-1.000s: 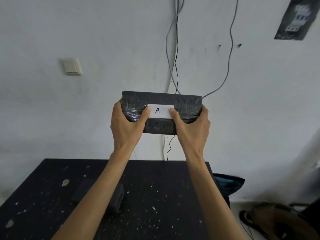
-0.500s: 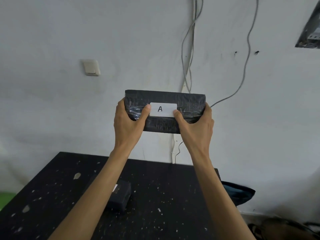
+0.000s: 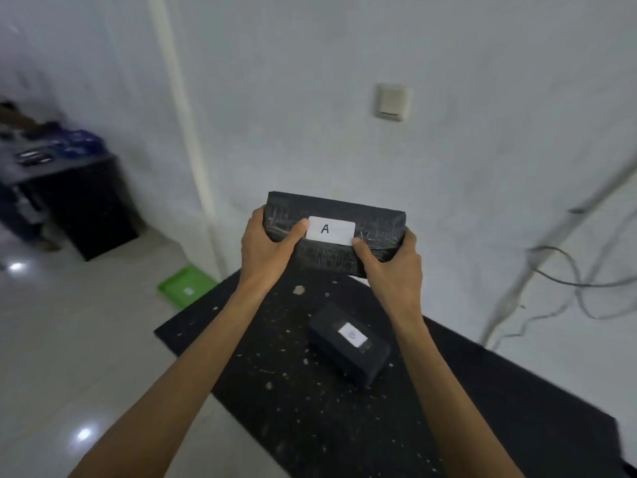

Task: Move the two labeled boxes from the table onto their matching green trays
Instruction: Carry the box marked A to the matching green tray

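Note:
Both hands hold a black wrapped box (image 3: 375,225) with a white label reading "A" up in the air above the far end of the black speckled table (image 3: 310,408). My left hand (image 3: 265,246) grips its left end and my right hand (image 3: 391,267) grips its right end. A second, smaller black box (image 3: 348,346) with a white label lies on the table below; its letter is too blurred to read. One green tray (image 3: 186,286) with a small white label lies on the floor left of the table, partly hidden by the table's corner.
A white wall with a light switch (image 3: 391,101) rises behind the table. Cables (image 3: 568,270) hang along the wall at the right. A dark desk (image 3: 86,201) with clutter stands at the far left on the glossy tiled floor (image 3: 69,339).
The view has swung left: the switch moved rightward, and the floor, the green tray and the far desk came into sight. Both hands still hold box A the same way.

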